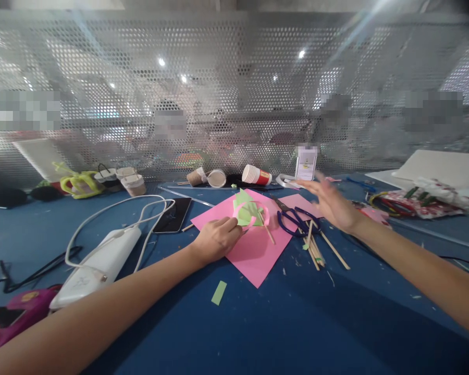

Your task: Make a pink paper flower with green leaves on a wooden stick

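Observation:
My left hand (pixel 218 240) is closed, its fingertips pinching a curled pink paper strip (pixel 267 215) that loops over the green paper pieces (pixel 247 209). Under it lie pink paper sheets (pixel 258 260), with a thin wooden stick (pixel 269 232) on top. My right hand (pixel 332 202) hovers with fingers stretched out, somewhat smeared by motion, and nothing shows in it. Just left of that hand, dark blue-handled scissors (pixel 297 221) rest over the paper's right corner. Several wooden sticks (pixel 316 252) lie partly under their handles. A green paper scrap (pixel 219 292) sits nearer to me on the table.
On the left are a white power bank (pixel 101 265) with a white cable and a black phone (pixel 173 214). Stacked paper cups (pixel 256 175) lie along the back before a perforated metal screen (pixel 234 94). A propped phone (pixel 306 164) and a patterned bag (pixel 433 198) are farther right.

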{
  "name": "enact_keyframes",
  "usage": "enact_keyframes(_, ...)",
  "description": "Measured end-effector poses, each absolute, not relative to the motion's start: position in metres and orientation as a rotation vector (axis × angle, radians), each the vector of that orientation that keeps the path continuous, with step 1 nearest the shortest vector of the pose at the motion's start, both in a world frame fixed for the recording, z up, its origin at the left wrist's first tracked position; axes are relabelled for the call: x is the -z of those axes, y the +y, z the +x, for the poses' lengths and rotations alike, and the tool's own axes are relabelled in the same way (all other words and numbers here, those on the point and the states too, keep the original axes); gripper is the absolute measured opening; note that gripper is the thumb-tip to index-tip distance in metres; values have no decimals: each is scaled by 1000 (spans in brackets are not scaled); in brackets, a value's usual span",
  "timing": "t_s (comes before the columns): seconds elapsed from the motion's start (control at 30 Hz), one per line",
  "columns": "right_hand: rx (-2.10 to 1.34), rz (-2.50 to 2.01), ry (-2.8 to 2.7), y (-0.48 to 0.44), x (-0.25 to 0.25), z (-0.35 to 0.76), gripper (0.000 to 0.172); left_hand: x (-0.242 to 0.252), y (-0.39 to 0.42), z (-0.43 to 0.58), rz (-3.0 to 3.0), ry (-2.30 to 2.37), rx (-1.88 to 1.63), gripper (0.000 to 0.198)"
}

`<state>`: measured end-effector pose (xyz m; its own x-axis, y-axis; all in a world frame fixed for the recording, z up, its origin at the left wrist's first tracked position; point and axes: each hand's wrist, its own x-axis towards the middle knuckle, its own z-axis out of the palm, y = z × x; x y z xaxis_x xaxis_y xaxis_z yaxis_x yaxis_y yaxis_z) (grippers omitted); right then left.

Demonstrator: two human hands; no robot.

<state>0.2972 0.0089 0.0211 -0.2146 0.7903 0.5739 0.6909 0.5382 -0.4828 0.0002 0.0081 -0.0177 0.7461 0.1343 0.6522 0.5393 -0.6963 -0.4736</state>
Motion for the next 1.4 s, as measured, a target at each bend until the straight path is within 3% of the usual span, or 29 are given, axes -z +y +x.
enact_keyframes(0.1,229,-1282,-1984,7,-22,298,64,17,7,0,-2329,-538,767,29)
enact_keyframes(0.2,427,-1559,-2023,4,-25,299,48,17,7,0,-2371,-567,752,29)
enact_keyframes(0.33,204,-2213,-2069,-3,-21,293,43,17,8,1,-2404,-585,782,28)
enact_keyframes(0.57,11,-2386,-2098,-10,-10,277,23,16,8,1,-2398,-617,755,27)
enact_keyframes(0.77,102,-2247,-2179,-1,-9,287,28,17,7,1,-2315,-590,735,28)
enact_keyframes(0.9,463,-2145,-1948,13,-4,301,37,17,7,1,-2259,-534,788,28)
enact_keyframes(1.0,633,-1832,-1812,19,2,302,36,16,6,0,-2309,-545,821,28)
enact_keyframes(1.13,603,-1288,-1878,9,7,283,24,15,3,0,-2409,-627,899,26)
enact_keyframes(1.23,482,-1069,-1948,-3,11,265,18,15,2,2,-2584,-821,1209,23)
enact_keyframes(1.4,79,-1154,-1931,-14,21,248,13,15,8,6,-2770,-1210,2052,30)
